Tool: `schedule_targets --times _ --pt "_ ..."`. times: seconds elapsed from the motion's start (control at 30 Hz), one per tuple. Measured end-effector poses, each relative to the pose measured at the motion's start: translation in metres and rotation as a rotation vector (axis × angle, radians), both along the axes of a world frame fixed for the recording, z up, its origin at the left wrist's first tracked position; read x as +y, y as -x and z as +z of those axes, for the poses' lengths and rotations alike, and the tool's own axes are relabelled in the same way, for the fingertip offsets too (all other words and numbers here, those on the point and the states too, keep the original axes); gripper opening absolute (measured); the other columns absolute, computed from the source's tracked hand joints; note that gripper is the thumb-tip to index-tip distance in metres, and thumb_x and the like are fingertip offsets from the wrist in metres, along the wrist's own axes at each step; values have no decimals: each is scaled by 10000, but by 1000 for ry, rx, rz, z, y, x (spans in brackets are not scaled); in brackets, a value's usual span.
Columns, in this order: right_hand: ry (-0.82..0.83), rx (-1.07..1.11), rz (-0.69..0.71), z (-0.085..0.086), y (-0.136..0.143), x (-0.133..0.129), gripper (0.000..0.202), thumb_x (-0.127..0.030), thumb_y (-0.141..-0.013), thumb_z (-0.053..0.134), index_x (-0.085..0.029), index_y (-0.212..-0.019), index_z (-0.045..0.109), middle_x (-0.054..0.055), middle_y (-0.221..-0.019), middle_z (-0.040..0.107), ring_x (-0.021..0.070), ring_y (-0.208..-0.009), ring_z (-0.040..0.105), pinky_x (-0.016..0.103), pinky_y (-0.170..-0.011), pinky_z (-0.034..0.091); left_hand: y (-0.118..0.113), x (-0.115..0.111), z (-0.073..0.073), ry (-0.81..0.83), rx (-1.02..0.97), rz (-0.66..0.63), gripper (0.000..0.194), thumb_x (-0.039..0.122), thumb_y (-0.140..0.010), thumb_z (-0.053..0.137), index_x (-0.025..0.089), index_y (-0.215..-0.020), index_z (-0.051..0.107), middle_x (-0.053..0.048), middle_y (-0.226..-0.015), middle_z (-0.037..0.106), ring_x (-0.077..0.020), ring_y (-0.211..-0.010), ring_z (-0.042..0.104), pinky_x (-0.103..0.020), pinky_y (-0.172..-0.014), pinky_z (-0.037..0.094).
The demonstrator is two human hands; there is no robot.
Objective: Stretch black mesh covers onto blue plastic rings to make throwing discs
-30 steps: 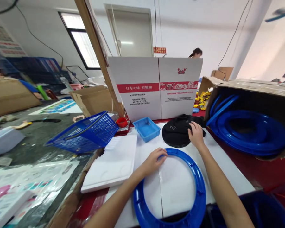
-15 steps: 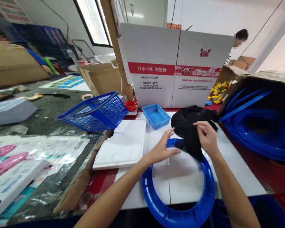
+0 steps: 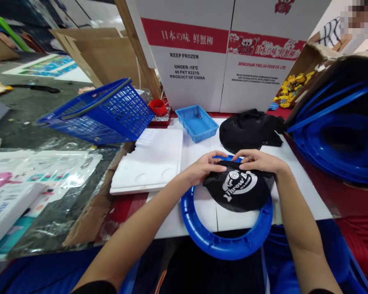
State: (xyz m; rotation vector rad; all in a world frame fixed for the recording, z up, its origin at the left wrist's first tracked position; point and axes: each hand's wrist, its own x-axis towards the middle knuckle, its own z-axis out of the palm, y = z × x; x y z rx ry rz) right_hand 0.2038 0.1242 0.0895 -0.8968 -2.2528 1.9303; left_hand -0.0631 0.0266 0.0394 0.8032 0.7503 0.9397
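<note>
A black mesh cloth with white printed lettering (image 3: 241, 188) hangs over the far part of a blue plastic ring (image 3: 227, 247). My left hand (image 3: 206, 166) pinches the cloth's top edge from the left, its fingers at the ring's far rim. Close beside it, my right hand (image 3: 257, 160) grips the same edge between thumb and fingers. The near half of the ring shows, lying over the front edge of the white board; the cloth hides much of the far half. Behind the hands lies a pile of black cloth (image 3: 248, 130).
Behind are a light blue tray (image 3: 198, 124), a red cup (image 3: 158, 108) and a white printed carton (image 3: 190, 65). At left are a blue basket (image 3: 107, 112) and white foam (image 3: 150, 163). A box of blue rings (image 3: 331, 143) stands right. A person is at upper right.
The black cloth has come off the pile and is spread over the ring, its print now showing. My left hand has closed on its edge. The view has tilted down.
</note>
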Motion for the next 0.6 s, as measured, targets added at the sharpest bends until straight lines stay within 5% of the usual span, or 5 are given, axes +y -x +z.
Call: schedule_targets --times 0.13,0.27,0.4,0.6 --pt "233 -56 307 9 -13 -7 652 -488 -944 804 -196 -1458 528 -35 -767 701 114 -531 644 187 -485 470 6 -18 26 -128 -28 -345 658 222 -707 988 236 -1292 687 -94 -1237 744 -226 -1029 763 -331 -872 617" --pt "292 -165 610 13 -3 -21 548 -475 -987 746 -182 -1406 550 -45 -758 675 104 -429 602 192 -410 440 11 -24 36 -316 61 -589 854 269 -667 1011 283 -1434 636 -39 -1053 720 -167 -869 708 -236 -671 567" --pt "92 -324 559 9 10 -22 339 -378 -972 725 -154 -1205 623 -52 -729 656 86 -445 575 193 -449 414 17 -9 22 -567 580 -351 696 298 -830 889 258 -1467 611 -38 -1053 705 -167 -857 685 -295 -751 580" --pt "-130 -501 297 4 -2 -7 470 -321 -933 674 -187 -1370 565 -49 -742 695 123 -473 603 243 -527 451 5 -3 -3 -1073 1293 0 369 68 -992 530 184 -1307 684 -116 -1241 718 -260 -1128 685 -396 -936 559"
